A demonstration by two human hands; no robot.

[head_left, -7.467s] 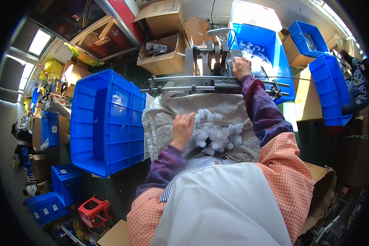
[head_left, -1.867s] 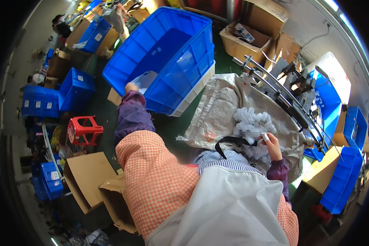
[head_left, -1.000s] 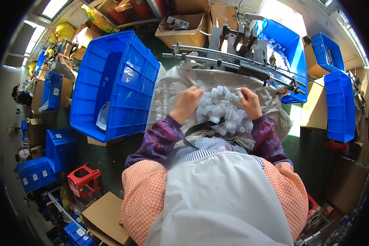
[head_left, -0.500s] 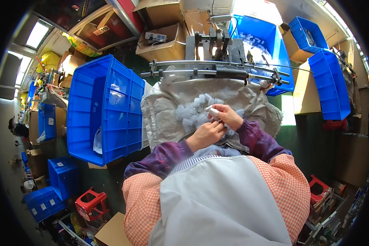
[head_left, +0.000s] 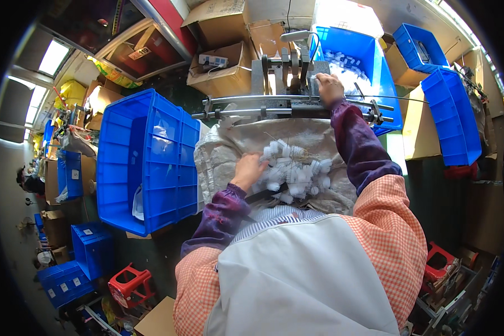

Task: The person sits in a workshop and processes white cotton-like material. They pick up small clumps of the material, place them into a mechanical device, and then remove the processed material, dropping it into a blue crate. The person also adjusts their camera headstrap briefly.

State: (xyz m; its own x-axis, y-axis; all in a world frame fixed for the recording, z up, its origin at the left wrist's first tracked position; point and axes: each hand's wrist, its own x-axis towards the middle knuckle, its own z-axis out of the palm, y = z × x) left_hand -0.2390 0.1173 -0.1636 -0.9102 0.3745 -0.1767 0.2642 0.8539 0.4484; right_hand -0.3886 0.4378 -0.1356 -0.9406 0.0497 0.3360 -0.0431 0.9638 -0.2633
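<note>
A heap of small white plastic parts [head_left: 297,171] lies on a grey sack [head_left: 229,154] spread over my lap. My left hand [head_left: 250,171] rests on the left edge of that heap, fingers curled among the parts; whether it grips one is unclear. My right hand [head_left: 330,88] is stretched forward to the metal machine [head_left: 288,84] on its rail, fingers closed at the fixture, apparently pressing a small white part there. Behind the machine a blue bin [head_left: 358,61] holds more white parts.
A large blue crate [head_left: 145,162] stands at my left with a white bag inside. Cardboard boxes [head_left: 224,73] sit behind the machine. More blue crates [head_left: 451,112] are stacked at the right and at the far left [head_left: 75,263]. A red stool [head_left: 130,283] stands lower left.
Half a second ago both hands were together over the heap. Now my right hand has reached forward to the machine, while my left hand has dropped back onto the left side of the heap.
</note>
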